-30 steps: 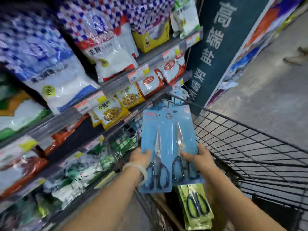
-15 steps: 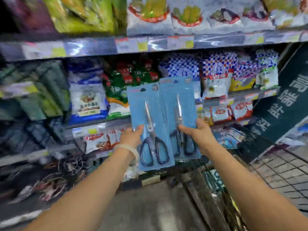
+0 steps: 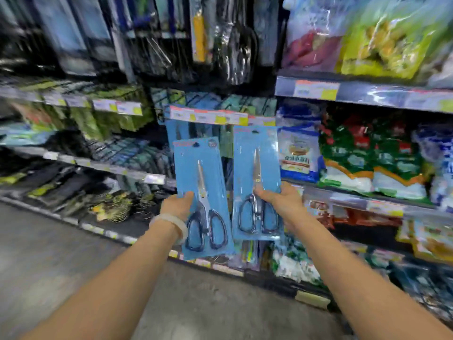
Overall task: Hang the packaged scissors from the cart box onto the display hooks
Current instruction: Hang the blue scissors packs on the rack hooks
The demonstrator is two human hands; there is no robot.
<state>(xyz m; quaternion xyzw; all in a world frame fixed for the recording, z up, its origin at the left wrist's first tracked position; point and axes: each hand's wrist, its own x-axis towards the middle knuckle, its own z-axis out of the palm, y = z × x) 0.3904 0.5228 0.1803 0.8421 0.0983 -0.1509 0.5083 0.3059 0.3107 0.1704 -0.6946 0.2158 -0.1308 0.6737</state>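
- The left hand (image 3: 177, 204) grips one blue scissors pack (image 3: 202, 197) by its left edge.
- The right hand (image 3: 282, 204) holds a second pack (image 3: 256, 182), upright, just beside the first.
- Blurred shelves (image 3: 367, 94) of goods stand behind.

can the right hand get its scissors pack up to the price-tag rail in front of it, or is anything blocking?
Probably yes. The right hand holds its scissors pack upright, the top edge just under the price-tag rail, with nothing between them. The left hand and its pack sit apart to the side. The hooks themselves are too blurred to see.
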